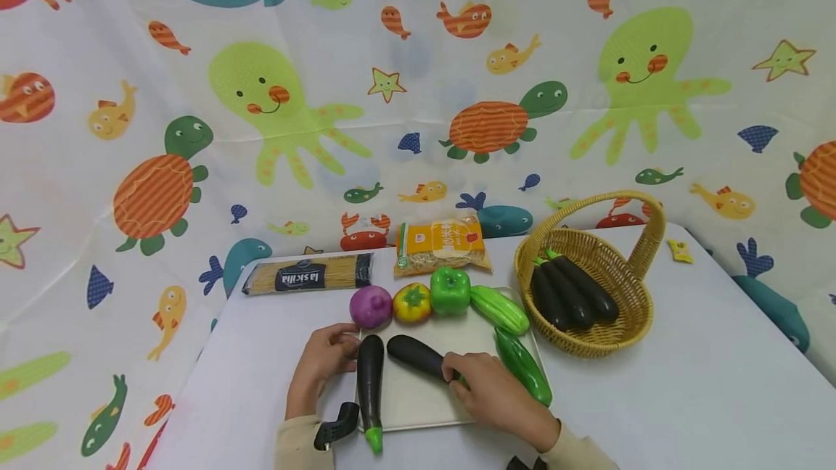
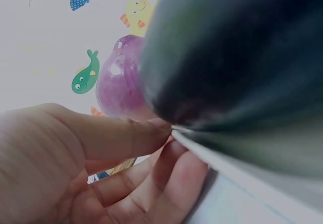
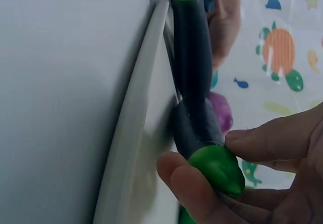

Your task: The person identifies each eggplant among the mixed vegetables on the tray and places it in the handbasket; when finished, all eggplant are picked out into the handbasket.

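Observation:
My left hand point(image 1: 324, 363) grips the left rim of a cream tray point(image 1: 424, 412), thumb above and fingers below in the left wrist view. Just beside it, a dark eggplant point(image 1: 370, 377) lies lengthwise at the tray's left side, its green end over the front rim. With thumb and fingers my right hand point(image 1: 498, 392) pinches the green end of a second eggplant point(image 1: 415, 355), tilted across the tray's middle. In the right wrist view that green cap point(image 3: 217, 169) shows between the fingertips. A purple vegetable point(image 2: 121, 80) sits beyond the left thumb.
Along the tray's back are a yellow-red pepper point(image 1: 411, 303), a green pepper point(image 1: 450, 291) and a light green vegetable point(image 1: 499, 310); a dark green one point(image 1: 522, 366) lies right. Behind are pasta point(image 1: 261, 278) and an orange bag point(image 1: 437, 244). A wicker basket point(image 1: 638, 310) holds several eggplants.

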A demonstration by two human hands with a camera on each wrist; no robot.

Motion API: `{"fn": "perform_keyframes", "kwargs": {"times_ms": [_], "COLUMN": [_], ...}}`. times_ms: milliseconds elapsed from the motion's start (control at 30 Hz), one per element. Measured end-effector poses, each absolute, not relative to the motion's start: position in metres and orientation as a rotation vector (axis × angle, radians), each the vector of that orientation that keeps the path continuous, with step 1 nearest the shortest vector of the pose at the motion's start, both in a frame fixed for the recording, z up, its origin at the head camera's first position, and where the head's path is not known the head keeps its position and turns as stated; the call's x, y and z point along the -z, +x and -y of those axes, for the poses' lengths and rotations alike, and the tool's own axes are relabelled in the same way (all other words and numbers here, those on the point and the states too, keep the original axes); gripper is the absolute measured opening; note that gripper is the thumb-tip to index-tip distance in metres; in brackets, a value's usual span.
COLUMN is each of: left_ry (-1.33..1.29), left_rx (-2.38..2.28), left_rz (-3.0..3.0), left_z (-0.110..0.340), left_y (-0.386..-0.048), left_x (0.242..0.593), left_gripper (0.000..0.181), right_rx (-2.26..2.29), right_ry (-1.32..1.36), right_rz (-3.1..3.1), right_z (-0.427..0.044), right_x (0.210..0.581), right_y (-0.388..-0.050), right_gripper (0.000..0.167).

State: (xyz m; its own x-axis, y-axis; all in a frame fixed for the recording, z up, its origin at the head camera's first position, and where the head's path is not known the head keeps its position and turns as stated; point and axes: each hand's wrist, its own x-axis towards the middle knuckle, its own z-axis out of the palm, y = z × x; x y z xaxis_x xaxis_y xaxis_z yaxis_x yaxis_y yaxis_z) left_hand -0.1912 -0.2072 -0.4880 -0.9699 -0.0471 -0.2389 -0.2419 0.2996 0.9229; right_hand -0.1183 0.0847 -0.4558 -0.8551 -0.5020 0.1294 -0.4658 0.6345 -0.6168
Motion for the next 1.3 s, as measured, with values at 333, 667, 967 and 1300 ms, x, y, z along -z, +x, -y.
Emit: {"fn": "perform_keyframes", "kwargs": {"times_ms": [333,667,967,1300], "left_ry": [-0.272,-0.28,-0.292,-0.3], "left_rx": [-1.715,-1.689,-1.676,-1.686], "left_rz": [-2.404,-2.405,-2.41,-2.4], "left_z": [0.207,0.208,0.208,0.208], "left_y": [-0.193,-0.194,-0.194,-0.193], "left_x": [0.487,0.489,0.489,0.489], "left_gripper": [0.031,0.031,0.031,0.031], "right_rx": [1.102,1.267,1.476,1.385], "right_ry": [-0.624,-0.546,-0.457,-0.451], "right_rz": [-2.796,-2.631,-2.513,-2.58], "right_z": [-0.11,-0.118,-0.12,-0.123], "right_x": [0.449,0.446,0.443,0.441], "right_y": [-0.133,-0.141,-0.142,-0.144], "right_gripper": [0.026,0.023,0.022,0.026]}}
